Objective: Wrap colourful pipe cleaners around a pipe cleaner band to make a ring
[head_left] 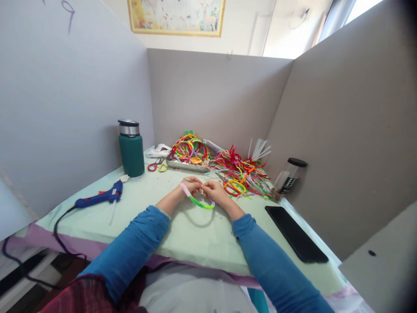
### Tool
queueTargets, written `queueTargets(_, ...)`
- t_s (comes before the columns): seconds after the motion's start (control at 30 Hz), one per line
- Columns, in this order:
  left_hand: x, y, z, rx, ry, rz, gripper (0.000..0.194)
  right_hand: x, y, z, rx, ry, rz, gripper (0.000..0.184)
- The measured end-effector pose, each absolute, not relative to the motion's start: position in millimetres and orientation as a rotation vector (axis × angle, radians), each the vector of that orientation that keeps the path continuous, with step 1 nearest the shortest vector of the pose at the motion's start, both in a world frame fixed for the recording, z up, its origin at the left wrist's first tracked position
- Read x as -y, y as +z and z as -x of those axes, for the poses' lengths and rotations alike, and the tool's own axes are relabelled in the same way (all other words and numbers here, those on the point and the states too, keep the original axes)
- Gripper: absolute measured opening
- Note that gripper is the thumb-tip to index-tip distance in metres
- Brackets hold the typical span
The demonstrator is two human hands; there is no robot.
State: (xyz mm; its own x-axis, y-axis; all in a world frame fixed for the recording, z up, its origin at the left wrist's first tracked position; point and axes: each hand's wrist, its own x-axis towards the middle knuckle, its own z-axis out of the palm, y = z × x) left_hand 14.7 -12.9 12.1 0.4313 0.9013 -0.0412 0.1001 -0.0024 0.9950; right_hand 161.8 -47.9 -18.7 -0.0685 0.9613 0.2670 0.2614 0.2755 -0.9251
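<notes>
Both my hands meet over the middle of the table, holding a curved pipe-cleaner ring (204,206) coloured pink, green and lilac. My left hand (191,184) pinches it at the upper left, fingers closed. From the other side my right hand (213,190) closes its fingers on the ring close to the left fingertips. The lower part of the ring hangs toward me above the tabletop and casts a shadow. What lies between the fingertips is too small to make out.
Behind my hands stand a metal tray (189,166) of coloured rings and a heap of pipe cleaners (239,163). At left are a green bottle (131,152), a blue glue gun (100,198) and red-and-yellow scissors (157,167). A black phone (295,232) and a clear bottle (289,177) are at right.
</notes>
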Motion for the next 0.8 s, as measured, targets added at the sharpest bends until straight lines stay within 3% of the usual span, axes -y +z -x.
queueTargets(0.8, 8.8, 4.4, -12.6, -0.864, 0.85, -1.491, 0.017, 50.2, -15.9, -161.2, 1.545, 0.897, 1.175, 0.025)
